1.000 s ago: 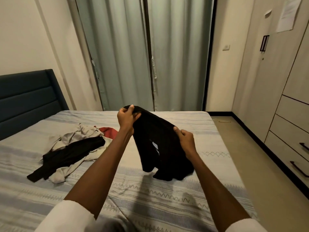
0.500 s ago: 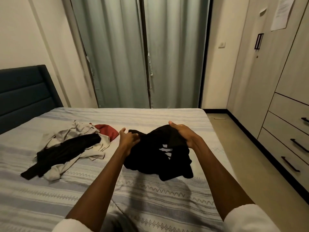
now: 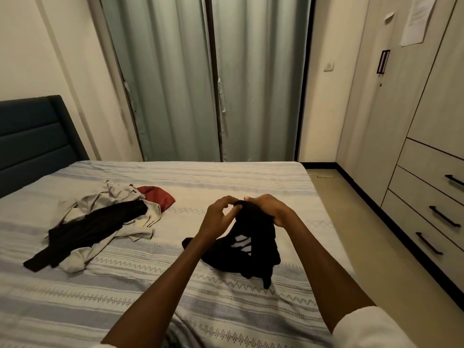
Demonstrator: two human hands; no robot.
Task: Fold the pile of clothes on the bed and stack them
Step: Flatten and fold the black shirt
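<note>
A person's left hand (image 3: pixel 218 215) and right hand (image 3: pixel 270 209) now pinch the top of a black garment (image 3: pixel 247 249) close together; a second ago they held it higher and spread apart, and its lower part has since sunk onto the bed (image 3: pixel 226 177). Judging by this, they are hunting for an edge before folding. Three white stripes (image 3: pixel 241 243) show, with no readable writing; the unfolded pile (image 3: pixel 100 222) lies to the left.
</note>
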